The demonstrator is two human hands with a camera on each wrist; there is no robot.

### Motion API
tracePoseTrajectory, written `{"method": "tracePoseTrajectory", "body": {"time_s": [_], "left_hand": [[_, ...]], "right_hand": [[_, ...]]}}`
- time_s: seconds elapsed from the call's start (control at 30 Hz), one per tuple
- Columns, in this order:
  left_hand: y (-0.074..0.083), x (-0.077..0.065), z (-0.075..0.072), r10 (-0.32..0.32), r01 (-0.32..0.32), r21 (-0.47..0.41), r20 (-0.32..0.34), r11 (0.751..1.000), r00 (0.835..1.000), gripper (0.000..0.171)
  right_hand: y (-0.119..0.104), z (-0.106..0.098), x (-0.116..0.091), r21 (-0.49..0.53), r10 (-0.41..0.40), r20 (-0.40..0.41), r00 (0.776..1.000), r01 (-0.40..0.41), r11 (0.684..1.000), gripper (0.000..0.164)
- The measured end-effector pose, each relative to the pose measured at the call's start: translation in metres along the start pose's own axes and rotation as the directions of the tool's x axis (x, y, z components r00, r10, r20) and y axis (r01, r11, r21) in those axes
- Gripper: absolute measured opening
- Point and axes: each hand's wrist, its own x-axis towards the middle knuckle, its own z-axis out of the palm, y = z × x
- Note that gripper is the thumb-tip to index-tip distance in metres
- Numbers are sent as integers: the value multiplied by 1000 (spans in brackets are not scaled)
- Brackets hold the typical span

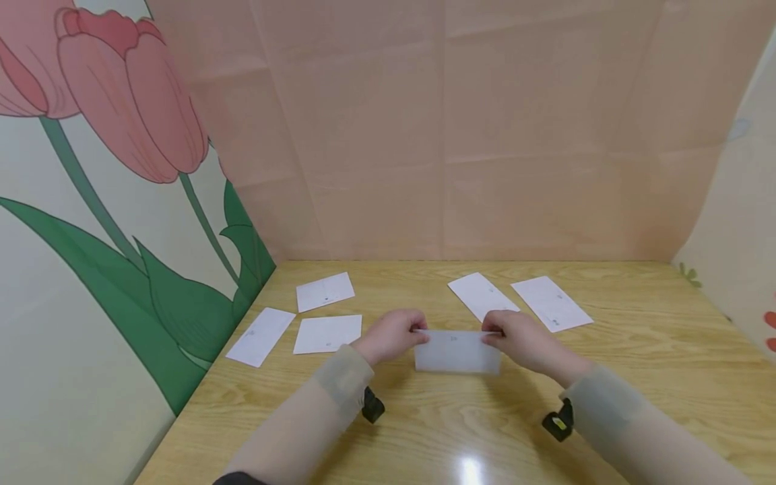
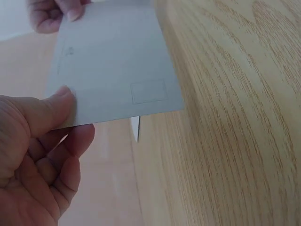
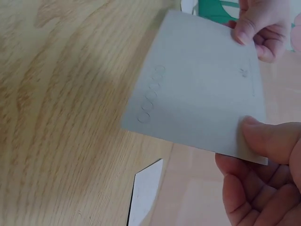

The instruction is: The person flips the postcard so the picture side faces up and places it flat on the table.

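Observation:
Both hands hold one white postcard [image 1: 457,353] by its far corners, tilted up over the wooden table. My left hand [image 1: 393,335] pinches the left corner between thumb and fingers. The right corner is pinched the same way by my right hand [image 1: 523,339]. In the left wrist view, the postcard [image 2: 113,61] shows a printed stamp box and a small mark near the gripped edge. A row of printed circles runs along the near edge of the postcard [image 3: 197,84] in the right wrist view. The postcard's other side is hidden.
Several more cards lie flat: a card [image 1: 325,292], a card [image 1: 261,336] and a card [image 1: 327,334] on the left, a card [image 1: 481,294] and a card [image 1: 552,303] behind the right hand. A pink cloth [image 1: 442,135] hangs behind the table [image 1: 655,350].

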Motion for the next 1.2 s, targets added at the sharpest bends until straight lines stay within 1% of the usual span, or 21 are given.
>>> {"method": "tracePoseTrajectory", "body": {"time_s": [0.13, 0.27, 0.33, 0.43, 0.53, 0.63, 0.8, 0.97, 1.1, 1.2], "left_hand": [[0, -1, 0, 24, -24, 31, -20, 999, 999, 11], [-2, -2, 1, 87, -82, 106, -46, 991, 995, 12], [-2, -2, 2, 125, -115, 156, -57, 981, 990, 12], [-1, -4, 4, 180, -160, 239, -61, 958, 982, 10], [-1, -5, 6, 208, -188, 302, -36, 935, 977, 7], [-1, -7, 8, 207, -197, 325, 6, 925, 978, 6], [-3, -7, 12, 188, -194, 330, 51, 924, 981, 7], [-1, -9, 14, 186, -203, 323, 85, 924, 979, 7], [-1, -12, 16, 185, -212, 334, 110, 919, 977, 7], [0, -13, 18, 181, -213, 341, 123, 916, 976, 7]], "right_hand": [[-3, -1, -3, -14, -31, -29, 999, 30, 999, 12], [-7, -1, -7, -89, -88, -62, 994, 82, 993, 16], [-9, 0, -9, -145, -124, -73, 990, 113, 983, 20], [-12, 2, -12, -207, -169, -61, 984, 153, 966, 22], [-12, 4, -15, -201, -187, -24, 982, 179, 963, 23], [-11, 8, -17, -159, -198, -1, 980, 195, 968, 25], [-6, 14, -19, -107, -199, 18, 980, 199, 974, 30], [-3, 18, -22, -71, -164, 75, 984, 170, 983, 26], [-4, 19, -24, -39, -135, 124, 983, 141, 989, 23], [-4, 21, -25, -35, -124, 139, 982, 130, 991, 22]]}}
